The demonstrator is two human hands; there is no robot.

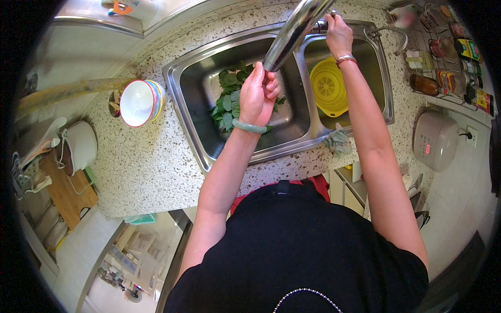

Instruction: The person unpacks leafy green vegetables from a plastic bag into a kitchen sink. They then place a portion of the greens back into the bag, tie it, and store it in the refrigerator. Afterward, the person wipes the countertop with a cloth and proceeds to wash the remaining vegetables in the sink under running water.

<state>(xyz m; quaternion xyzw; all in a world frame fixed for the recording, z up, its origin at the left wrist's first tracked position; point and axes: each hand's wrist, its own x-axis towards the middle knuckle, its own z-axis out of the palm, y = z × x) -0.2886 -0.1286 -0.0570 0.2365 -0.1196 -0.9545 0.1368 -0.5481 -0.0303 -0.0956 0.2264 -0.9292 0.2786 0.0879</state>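
Note:
Beneath a chrome faucet spout (292,36) is my left hand (258,93), with a pale green bangle at its wrist. Its thumb and curled fingers close at the spout's lower end. My right hand (340,36), a red band and a bracelet on its wrist, reaches behind the spout. Its fingers are closed on the faucet handle (331,15), which they mostly cover. Green leaves (227,104) lie in the left basin, partly hidden by my left hand. In the right basin sits a yellow colander (329,87), beside my right forearm.
A grey cloth (338,141) hangs over the sink's (282,152) front rim. Stacked bowls (139,103) stand on the speckled counter (141,167) at left. A rice cooker (437,141) and a wire rack with jars (443,78) are at right. A wooden board (68,193) lies far left.

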